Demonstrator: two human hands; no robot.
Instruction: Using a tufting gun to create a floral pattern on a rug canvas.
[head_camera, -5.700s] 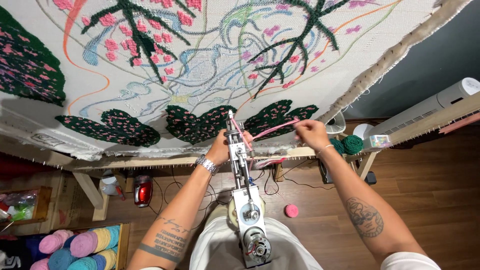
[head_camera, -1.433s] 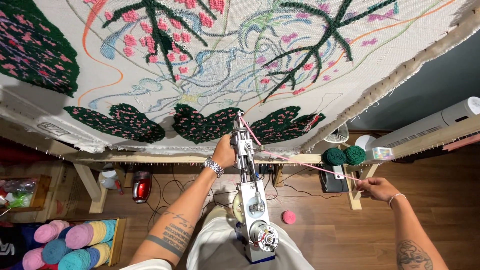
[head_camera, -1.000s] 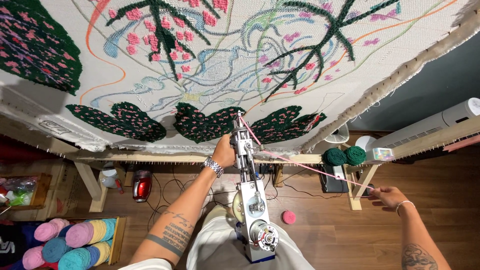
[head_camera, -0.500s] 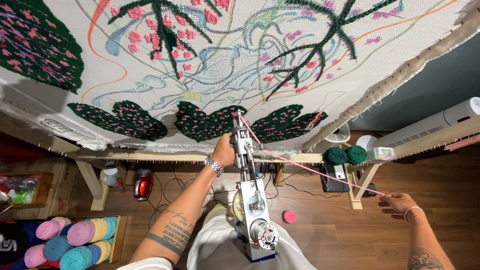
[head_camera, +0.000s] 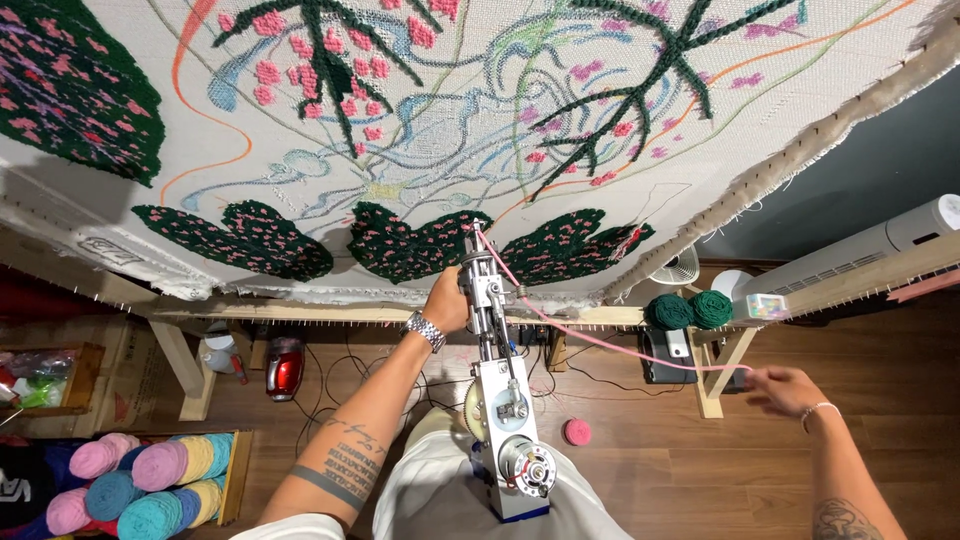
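Steadying the tufting gun (head_camera: 505, 400) with my left hand (head_camera: 447, 300), I have the fingers wrapped shut around its upper grip, with the needle end pressed up against the stretched cloth (head_camera: 480, 150) just between two dark green leaf patches. My right hand (head_camera: 785, 385) is out to the side, low over the wooden floor, fingers loosely pinched on the pink yarn (head_camera: 600, 340), which runs in one taut line back to the gun's tip. To do this well, I judge the yarn wants drawing out smoothly, without jerks, while the gun is kept square to the cloth. Green yarn balls (head_camera: 690, 310) sit on the wooden frame (head_camera: 300, 312) beside it.
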